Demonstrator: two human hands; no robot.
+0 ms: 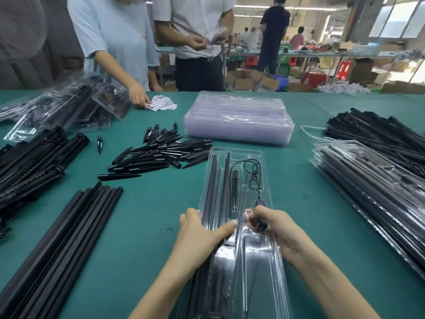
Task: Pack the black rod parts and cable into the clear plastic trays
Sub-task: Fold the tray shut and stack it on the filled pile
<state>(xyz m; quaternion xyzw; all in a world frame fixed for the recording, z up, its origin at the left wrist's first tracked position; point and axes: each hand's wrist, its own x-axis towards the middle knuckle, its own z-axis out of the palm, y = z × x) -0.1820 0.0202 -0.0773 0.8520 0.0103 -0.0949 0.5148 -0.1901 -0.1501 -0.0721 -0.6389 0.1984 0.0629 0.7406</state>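
green felt covered the bench. my left hand (202, 229) steadied the long clear plastic tray (266, 249); my right hand (273, 223) pinched the thin black cable's plug (262, 223), best pressed squarely into its pocket.

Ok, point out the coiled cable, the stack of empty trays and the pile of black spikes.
coiled cable (255, 171), head view, on the coil.
stack of empty trays (239, 118), head view, top tray.
pile of black spikes (161, 150), head view, pile's middle.

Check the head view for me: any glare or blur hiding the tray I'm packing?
Head view: overhead light glares off the clear tray near the hands, washing out its lower compartments; the packed stack at far left is smeared; wide-angle bending at edges; the cable reads sharp.
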